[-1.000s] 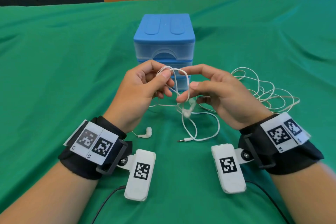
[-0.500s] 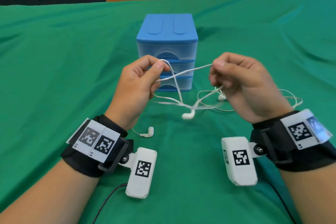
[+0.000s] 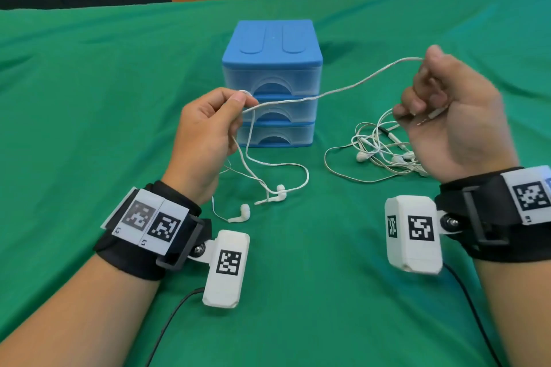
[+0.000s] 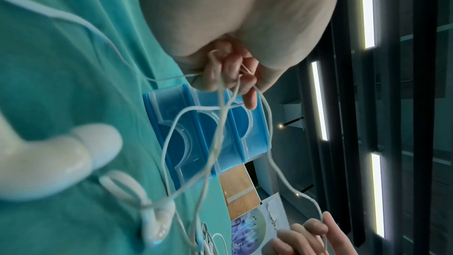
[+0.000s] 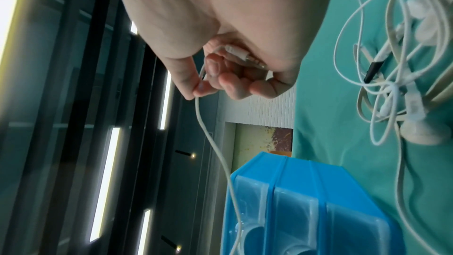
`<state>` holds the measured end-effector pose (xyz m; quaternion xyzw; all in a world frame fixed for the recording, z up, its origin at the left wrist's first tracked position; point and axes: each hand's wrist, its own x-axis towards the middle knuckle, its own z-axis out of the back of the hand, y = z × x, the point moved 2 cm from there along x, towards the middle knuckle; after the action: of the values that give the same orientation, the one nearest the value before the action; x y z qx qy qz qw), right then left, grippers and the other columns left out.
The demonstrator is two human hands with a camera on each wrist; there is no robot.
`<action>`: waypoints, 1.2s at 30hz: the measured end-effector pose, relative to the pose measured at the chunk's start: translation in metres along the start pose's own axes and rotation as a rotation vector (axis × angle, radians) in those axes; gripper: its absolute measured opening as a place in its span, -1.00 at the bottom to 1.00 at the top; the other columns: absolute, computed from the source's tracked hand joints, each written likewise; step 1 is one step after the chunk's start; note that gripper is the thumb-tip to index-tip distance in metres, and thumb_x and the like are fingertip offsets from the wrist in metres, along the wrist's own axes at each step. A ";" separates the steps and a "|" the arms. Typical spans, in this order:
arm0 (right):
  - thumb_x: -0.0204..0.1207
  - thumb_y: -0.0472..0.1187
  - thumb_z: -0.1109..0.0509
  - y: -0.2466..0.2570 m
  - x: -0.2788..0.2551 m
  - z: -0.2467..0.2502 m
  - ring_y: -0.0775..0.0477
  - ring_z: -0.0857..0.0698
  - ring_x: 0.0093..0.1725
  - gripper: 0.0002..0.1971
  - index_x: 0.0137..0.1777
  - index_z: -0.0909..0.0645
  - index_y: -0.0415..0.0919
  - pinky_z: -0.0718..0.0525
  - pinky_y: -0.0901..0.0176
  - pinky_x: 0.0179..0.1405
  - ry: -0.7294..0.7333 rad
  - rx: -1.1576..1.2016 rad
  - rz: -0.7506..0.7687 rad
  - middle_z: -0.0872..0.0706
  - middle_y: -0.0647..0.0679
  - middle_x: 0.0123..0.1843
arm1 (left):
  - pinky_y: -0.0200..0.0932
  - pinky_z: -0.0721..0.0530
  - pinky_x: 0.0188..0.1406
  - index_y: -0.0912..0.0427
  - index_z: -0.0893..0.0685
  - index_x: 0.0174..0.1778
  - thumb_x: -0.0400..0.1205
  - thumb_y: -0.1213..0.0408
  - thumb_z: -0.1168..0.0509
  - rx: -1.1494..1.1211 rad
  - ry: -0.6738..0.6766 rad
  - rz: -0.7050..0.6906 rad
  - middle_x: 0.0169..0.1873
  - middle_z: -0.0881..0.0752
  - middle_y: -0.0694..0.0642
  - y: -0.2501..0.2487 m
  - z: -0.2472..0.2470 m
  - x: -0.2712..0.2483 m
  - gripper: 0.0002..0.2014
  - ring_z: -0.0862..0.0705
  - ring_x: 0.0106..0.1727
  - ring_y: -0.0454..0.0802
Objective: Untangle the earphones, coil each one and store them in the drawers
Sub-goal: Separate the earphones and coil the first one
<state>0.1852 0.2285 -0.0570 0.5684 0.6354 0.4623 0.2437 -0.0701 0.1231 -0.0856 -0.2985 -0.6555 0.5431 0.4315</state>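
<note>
Two hands (image 3: 205, 131) (image 3: 447, 116), one seemingly taut earphone cable (image 3: 328, 94)

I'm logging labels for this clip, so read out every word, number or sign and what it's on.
"L2", "L1": on the left wristband, under its two markers.
Right wristband: a tiny mark, too small to read.
Poster in the background: print too blurred to read.
Drawers: no text.

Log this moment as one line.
left hand: pinches cable | right hand: holds plug end | drawers: closed | tangle: on table
</note>
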 end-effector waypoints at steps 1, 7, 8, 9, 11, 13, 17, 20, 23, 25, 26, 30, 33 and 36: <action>0.62 -0.12 -0.36 -0.002 0.000 0.001 0.02 -0.29 -0.46 -0.72 -0.31 -0.42 -0.08 -0.32 0.13 -0.29 -0.018 -0.035 -0.001 -0.25 0.07 -0.51 | -0.25 -0.11 -0.54 0.15 -0.75 -0.08 0.79 0.26 -0.23 -0.017 0.024 0.006 -0.47 -0.37 0.05 0.000 -0.001 0.000 -0.79 -0.19 -0.53 -0.12; 0.34 -0.38 -0.28 -0.010 -0.006 -0.005 -0.05 -0.23 -0.49 -0.70 -0.50 -0.25 -0.18 -0.10 -0.07 -0.27 -0.052 -0.245 0.020 -0.16 -0.02 -0.54 | -0.30 -0.30 -0.65 0.18 -0.79 0.03 0.81 0.27 -0.18 0.018 0.057 -0.018 -0.10 -0.85 0.13 -0.004 -0.001 -0.002 -0.74 -0.47 -0.61 -0.04; 0.32 -0.40 -0.26 -0.011 -0.007 -0.005 -0.03 -0.27 -0.52 -0.72 -0.51 -0.26 -0.20 -0.11 -0.05 -0.30 -0.058 -0.291 0.032 -0.18 -0.03 -0.55 | -0.31 -0.29 -0.68 0.18 -0.80 0.05 0.81 0.26 -0.17 0.019 0.047 -0.014 -0.04 -0.86 0.15 -0.004 0.000 -0.003 -0.74 -0.46 -0.62 -0.04; 0.31 -0.40 -0.27 -0.011 -0.007 -0.005 -0.03 -0.30 -0.52 -0.73 -0.52 -0.28 -0.19 -0.14 0.00 -0.34 -0.071 -0.354 0.051 -0.21 -0.05 -0.54 | -0.33 -0.27 -0.69 0.17 -0.80 0.05 0.81 0.26 -0.17 0.010 0.037 -0.011 -0.02 -0.86 0.17 -0.004 0.000 -0.003 -0.73 -0.44 -0.63 -0.05; 0.29 -0.32 -0.33 -0.009 -0.005 -0.001 -0.05 -0.37 -0.47 -0.76 -0.53 -0.39 -0.11 -0.27 0.17 -0.40 -0.116 -0.531 0.120 -0.35 -0.16 -0.49 | -0.35 -0.20 -0.70 0.17 -0.80 0.04 0.81 0.25 -0.17 -0.015 0.035 -0.017 -0.04 -0.85 0.20 -0.006 0.001 -0.003 -0.73 -0.30 -0.64 -0.04; 0.35 -0.18 -0.45 -0.008 -0.002 0.004 -0.05 -0.47 -0.36 -0.81 -0.41 -0.51 -0.03 -0.43 0.27 -0.39 -0.162 -0.648 0.186 -0.52 -0.12 -0.38 | -0.30 -0.11 -0.68 0.19 -0.79 0.06 0.81 0.26 -0.15 -0.046 0.096 -0.029 -0.10 -0.81 0.22 -0.008 0.001 -0.004 -0.72 -0.15 -0.62 -0.04; 0.44 -0.05 -0.51 -0.005 0.001 0.006 0.08 -0.59 -0.21 -0.84 -0.11 -0.63 -0.07 -0.61 0.20 -0.10 -0.178 -0.691 0.327 -0.66 0.03 -0.22 | -0.29 -0.06 -0.69 0.27 -0.79 0.09 0.81 0.31 -0.14 -0.039 0.273 -0.054 -0.21 -0.74 0.24 -0.012 -0.008 -0.009 -0.71 -0.13 -0.65 -0.10; 0.49 -0.16 -0.50 -0.005 -0.005 -0.010 0.15 -0.68 -0.14 -0.83 0.00 -0.72 -0.23 -0.66 0.20 0.02 -0.074 -0.790 0.429 -0.75 0.00 -0.13 | -0.29 -0.09 -0.67 0.26 -0.81 0.07 0.81 0.30 -0.14 0.015 0.353 -0.086 -0.26 -0.70 0.28 -0.015 -0.013 -0.011 -0.69 -0.16 -0.62 -0.06; 0.49 -0.19 -0.50 -0.006 -0.015 -0.033 0.15 -0.77 0.03 -0.79 0.11 -0.77 -0.12 -0.69 0.06 0.05 0.154 -0.857 0.361 -0.82 0.05 0.00 | -0.29 -0.11 -0.66 0.30 -0.81 0.09 0.80 0.24 -0.14 0.033 0.423 -0.095 -0.32 -0.66 0.26 -0.018 -0.016 -0.011 -0.66 -0.17 -0.62 -0.07; 0.48 -0.16 -0.50 -0.011 -0.022 -0.050 0.15 -0.75 0.21 -0.67 0.25 -0.72 -0.04 -0.68 -0.07 0.24 0.362 -0.881 0.282 -0.82 0.11 0.12 | -0.25 -0.08 -0.65 0.31 -0.80 0.09 0.76 0.20 -0.15 0.024 0.456 -0.093 -0.37 -0.64 0.23 -0.021 -0.020 -0.011 -0.66 -0.17 -0.63 -0.06; 0.49 -0.17 -0.49 -0.015 -0.026 -0.057 0.14 -0.74 0.23 -0.64 0.30 -0.69 -0.04 -0.66 -0.10 0.29 0.449 -0.879 0.254 -0.82 0.10 0.13 | -0.23 -0.07 -0.65 0.31 -0.80 0.09 0.75 0.20 -0.16 0.022 0.468 -0.098 -0.40 -0.62 0.19 -0.023 -0.022 -0.012 -0.66 -0.16 -0.63 -0.05; 0.56 -0.35 -0.44 -0.019 -0.035 -0.070 -0.09 -0.60 -0.37 -0.90 0.04 -0.67 -0.34 -0.59 -0.05 -0.36 0.502 -0.675 0.241 -0.71 -0.13 -0.34 | -0.22 -0.06 -0.64 0.27 -0.77 0.10 0.74 0.26 -0.19 -0.008 0.483 -0.128 -0.44 -0.55 0.10 -0.029 -0.028 -0.018 -0.73 -0.16 -0.59 -0.03; 0.52 -0.27 -0.49 -0.007 -0.037 -0.060 0.01 -0.27 -0.48 -0.90 -0.12 -0.71 -0.33 -0.20 0.09 -0.48 0.389 -0.656 0.235 -0.42 -0.05 -0.52 | -0.25 -0.08 -0.60 0.22 -0.79 0.15 0.74 0.33 -0.23 -0.011 0.454 -0.148 -0.49 -0.39 0.03 -0.034 -0.026 -0.023 -0.77 -0.16 -0.53 -0.07; 0.48 -0.27 -0.50 0.013 -0.038 -0.047 0.10 -0.27 -0.55 -0.91 -0.21 -0.69 -0.27 -0.21 0.26 -0.53 0.292 -0.568 0.190 -0.46 0.08 -0.55 | -0.27 -0.09 -0.58 0.31 -0.80 0.00 0.71 0.28 -0.29 0.022 0.402 -0.145 -0.54 -0.28 0.00 -0.039 -0.022 -0.025 -0.78 -0.14 -0.55 -0.11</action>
<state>0.1612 0.1765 -0.0329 0.4621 0.4535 0.7183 0.2547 -0.0359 0.1025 -0.0533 -0.3480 -0.5702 0.4475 0.5946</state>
